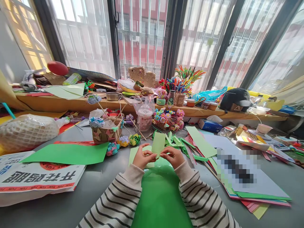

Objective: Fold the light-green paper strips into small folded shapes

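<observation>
Pale green paper [158,142] stands upright between your hands, above the counter [97,180]; your left hand [143,157] and right hand [173,156] both pinch its lower edge between thumb and fingers. Keep both pinches level and light, so the paper stays square and uncreased elsewhere. Beyond, the basket [104,135] holds paper flowers [96,122] and sticks [119,114]; the clear cup's [144,122] contents are unclear; the small brown pot [179,99] seems to carry fuzzy coloured stems [190,76].
</observation>
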Demonstrator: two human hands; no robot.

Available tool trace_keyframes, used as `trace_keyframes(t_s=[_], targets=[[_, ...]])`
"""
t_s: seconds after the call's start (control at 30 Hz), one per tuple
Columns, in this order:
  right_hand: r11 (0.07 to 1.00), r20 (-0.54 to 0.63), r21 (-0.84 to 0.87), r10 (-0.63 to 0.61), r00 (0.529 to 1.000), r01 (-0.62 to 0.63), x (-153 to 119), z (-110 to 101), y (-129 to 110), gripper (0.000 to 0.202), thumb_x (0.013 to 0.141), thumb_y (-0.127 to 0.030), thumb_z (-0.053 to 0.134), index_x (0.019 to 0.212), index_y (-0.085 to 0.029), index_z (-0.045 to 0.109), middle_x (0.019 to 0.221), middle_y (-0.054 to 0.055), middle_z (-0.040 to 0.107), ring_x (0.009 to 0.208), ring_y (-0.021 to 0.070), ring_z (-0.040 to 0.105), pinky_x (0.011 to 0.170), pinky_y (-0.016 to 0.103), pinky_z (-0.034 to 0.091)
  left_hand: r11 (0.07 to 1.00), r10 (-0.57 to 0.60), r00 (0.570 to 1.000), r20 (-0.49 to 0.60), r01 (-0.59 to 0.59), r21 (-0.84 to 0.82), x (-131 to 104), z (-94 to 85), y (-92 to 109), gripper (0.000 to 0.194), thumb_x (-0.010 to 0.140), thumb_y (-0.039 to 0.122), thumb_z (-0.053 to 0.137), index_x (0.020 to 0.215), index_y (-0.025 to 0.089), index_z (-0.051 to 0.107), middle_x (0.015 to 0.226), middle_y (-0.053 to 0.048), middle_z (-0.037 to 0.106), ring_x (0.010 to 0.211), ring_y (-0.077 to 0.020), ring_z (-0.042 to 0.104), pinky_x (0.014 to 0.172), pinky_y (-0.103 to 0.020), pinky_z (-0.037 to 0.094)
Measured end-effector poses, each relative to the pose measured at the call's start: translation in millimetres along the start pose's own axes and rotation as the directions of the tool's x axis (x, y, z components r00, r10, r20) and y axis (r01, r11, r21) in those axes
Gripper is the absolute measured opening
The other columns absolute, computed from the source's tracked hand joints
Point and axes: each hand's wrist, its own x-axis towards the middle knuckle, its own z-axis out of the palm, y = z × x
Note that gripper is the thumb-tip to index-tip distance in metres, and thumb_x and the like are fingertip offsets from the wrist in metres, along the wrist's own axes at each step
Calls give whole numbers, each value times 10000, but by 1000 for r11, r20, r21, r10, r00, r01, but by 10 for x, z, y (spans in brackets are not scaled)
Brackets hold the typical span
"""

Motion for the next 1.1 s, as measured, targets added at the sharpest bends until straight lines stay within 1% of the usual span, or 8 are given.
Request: trace_keyframes(t_s=[0.23, 0.57, 0.67, 0.8, 0.87, 0.93, 1.0, 1.1], targets=[[985, -35, 101, 147, 989, -143, -19, 52, -28, 135, 646, -292, 553, 628, -159, 565, 576, 3, 523, 529, 109, 497, 492, 218, 420, 999, -33, 998, 46, 33, -14, -10, 6, 17, 668, 396, 241, 733, 935, 163, 345, 514, 68, 526, 494, -127, 572, 549, -298, 490], [989, -52, 44, 145, 988, -143, -28, 90, 5, 117, 638, -275, 557, 609, -163, 557, 587, 6, 531, 538, 111, 491, 477, 219, 406, 992, -93, 988, 119, 82, 95, -5, -5, -30, 670, 381, 215, 737, 919, 155, 342, 501, 50, 536, 502, -180, 598, 537, -320, 474], [971, -45, 166, 183, 982, -173, -27, 100, 4, 130, 620, -269, 574, 700, -167, 557, 581, -11, 525, 520, 102, 496, 486, 224, 422, 993, -106, 986, 126, 98, 66, 2, -13, -30, 659, 378, 227, 741, 899, 159, 344, 549, 23, 566, 532, -187, 607, 553, -321, 478], [882, -43, 429, 237, 971, -196, -9, 91, -5, 367, 575, -273, 614, 911, -191, 492, 614, -29, 540, 544, 110, 532, 518, 252, 458, 994, -105, 990, 99, 101, 40, 6, -19, -4, 662, 371, 235, 743, 894, 162, 344, 608, 3, 588, 549, -187, 611, 569, -320, 484], [838, -43, 490, 297, 954, -239, 0, 90, -6, 361, 552, -297, 625, 873, -175, 512, 627, -16, 556, 555, 119, 543, 510, 257, 462, 994, -102, 991, 89, 99, 38, 7, -20, 8, 667, 374, 237, 743, 901, 161, 342, 627, -2, 592, 552, -190, 613, 575, -324, 485], [821, -21, 486, 354, 935, -300, 4, 94, -10, 270, 541, -320, 623, 734, -143, 561, 577, -9, 553, 515, 110, 531, 491, 248, 454, 994, -109, 990, 90, 106, 32, 9, -22, 11, 683, 370, 230, 745, 912, 163, 335, 633, -4, 592, 559, -198, 614, 587, -337, 485], [827, -1, 453, 375, 927, -334, 4, 99, -19, 213, 535, -323, 621, 607, -127, 579, 502, -13, 533, 467, 95, 503, 477, 237, 441, 992, -125, 987, 97, 123, 32, 11, -24, 7, 703, 373, 217, 747, 934, 162, 327, 626, -4, 591, 568, -210, 615, 601, -356, 482], [841, -12, 427, 373, 928, -332, 1, 105, -35, 181, 530, -310, 621, 561, -135, 590, 451, -24, 519, 433, 86, 477, 464, 226, 423, 988, -152, 983, 106, 149, 34, 18, -28, -7, 733, 380, 204, 747, 972, 156, 317, 610, -9, 592, 590, -223, 616, 619, -370, 478]])
